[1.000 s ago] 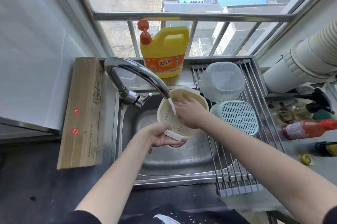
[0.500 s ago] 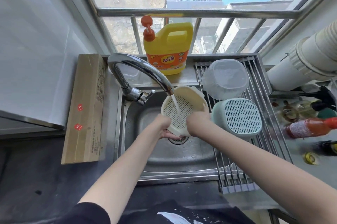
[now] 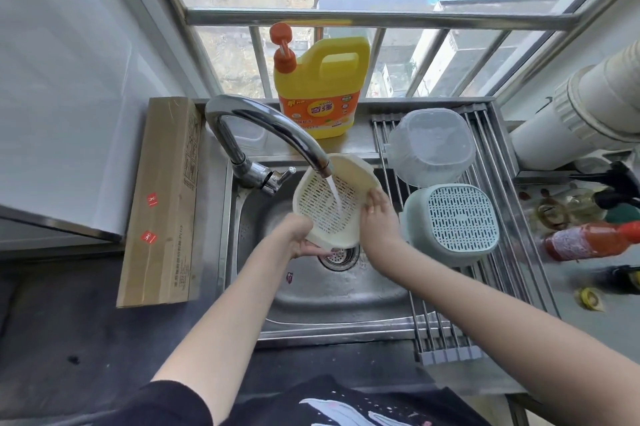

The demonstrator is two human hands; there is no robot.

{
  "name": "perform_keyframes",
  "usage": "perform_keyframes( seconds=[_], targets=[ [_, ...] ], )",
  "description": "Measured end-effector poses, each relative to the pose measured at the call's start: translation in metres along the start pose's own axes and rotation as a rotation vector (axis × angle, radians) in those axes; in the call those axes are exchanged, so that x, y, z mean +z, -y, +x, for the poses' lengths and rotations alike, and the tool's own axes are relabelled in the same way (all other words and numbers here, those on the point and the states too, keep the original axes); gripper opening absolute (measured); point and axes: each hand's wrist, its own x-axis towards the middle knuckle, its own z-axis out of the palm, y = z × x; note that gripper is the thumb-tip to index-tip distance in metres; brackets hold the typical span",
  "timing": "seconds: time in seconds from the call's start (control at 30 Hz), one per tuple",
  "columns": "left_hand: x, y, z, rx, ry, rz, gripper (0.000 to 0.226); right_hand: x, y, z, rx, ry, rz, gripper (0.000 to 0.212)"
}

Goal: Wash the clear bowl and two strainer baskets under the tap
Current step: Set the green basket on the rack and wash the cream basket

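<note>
A cream strainer basket (image 3: 322, 198) is tilted toward me over the steel sink (image 3: 322, 290), under the running tap (image 3: 266, 131). Water falls onto its perforated inside. My left hand (image 3: 299, 240) grips its lower left rim from below. My right hand (image 3: 379, 217) holds its right rim. On the roll-up rack (image 3: 446, 332) at the right, the clear bowl (image 3: 431, 145) lies upside down. The pale green strainer basket (image 3: 457, 217) lies upside down just in front of it.
A yellow detergent jug (image 3: 322, 89) with an orange pump stands behind the tap. A long cardboard box (image 3: 162, 200) lies left of the sink. A red-capped bottle (image 3: 592, 240), other bottles and a white duct (image 3: 588, 107) crowd the right counter.
My right hand has come out of the cream basket's inside and now holds its right rim. The basket has tilted more toward me, so the water hits its open inside.
</note>
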Motion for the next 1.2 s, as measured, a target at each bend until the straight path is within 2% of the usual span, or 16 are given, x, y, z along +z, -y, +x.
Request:
perform_keyframes(
  seconds=[0.07,0.13,0.27,0.3,0.4,0.5,0.57,0.67,0.77,0.83,0.93,1.0,1.07,1.1,1.17,1.2],
  targets=[
    [0.008,0.001,0.004,0.048,0.006,0.046,0.027,0.001,0.019,-0.015,-0.136,0.112,0.124,0.064],
    [0.015,0.006,0.000,0.090,0.021,0.035,0.028,-0.012,0.028,-0.027,-0.252,0.180,0.439,0.053],
    [0.019,0.016,-0.002,0.112,0.040,-0.041,0.029,-0.004,0.025,-0.028,-0.234,0.078,1.201,0.046],
    [0.018,0.017,-0.001,0.122,0.040,-0.045,0.030,0.000,0.025,-0.029,-0.246,0.027,1.315,0.048],
    [0.019,0.015,0.000,0.150,0.040,-0.029,0.032,0.008,0.021,-0.036,-0.294,0.055,1.563,0.065],
    [0.023,0.014,-0.005,0.171,-0.008,-0.035,0.032,0.011,0.019,-0.038,-0.233,0.170,1.911,0.054],
    [0.022,0.019,-0.001,0.183,-0.031,-0.005,0.030,0.004,0.012,-0.037,-0.143,0.184,1.989,0.043],
    [0.016,0.027,0.004,0.290,-0.151,0.269,0.034,-0.014,0.002,-0.029,0.003,0.241,2.433,0.029],
    [0.014,0.038,0.010,0.425,-0.320,0.577,0.061,-0.028,-0.005,-0.017,0.179,0.255,2.919,0.041],
    [0.018,0.043,0.005,0.445,-0.327,0.661,0.074,-0.035,-0.003,-0.012,0.263,0.206,2.973,0.042],
    [0.017,0.037,-0.010,0.365,-0.270,0.806,0.090,-0.035,-0.001,-0.007,0.356,0.149,2.920,0.039],
    [0.008,0.021,-0.025,0.372,-0.320,0.847,0.088,-0.028,-0.001,-0.005,0.354,0.149,2.889,0.038],
    [0.002,0.001,-0.041,0.574,-0.463,0.620,0.061,-0.021,-0.001,-0.006,0.353,0.178,2.845,0.039],
    [0.003,-0.011,-0.048,0.650,-0.448,0.426,0.044,-0.018,0.001,-0.006,0.363,0.193,2.828,0.039],
    [0.013,-0.035,-0.050,0.564,-0.182,0.006,0.017,-0.014,0.005,-0.008,0.387,0.227,2.804,0.037],
    [0.021,-0.045,-0.046,0.448,-0.008,-0.178,0.014,-0.012,0.007,-0.009,0.398,0.243,2.796,0.037]
  ],
)
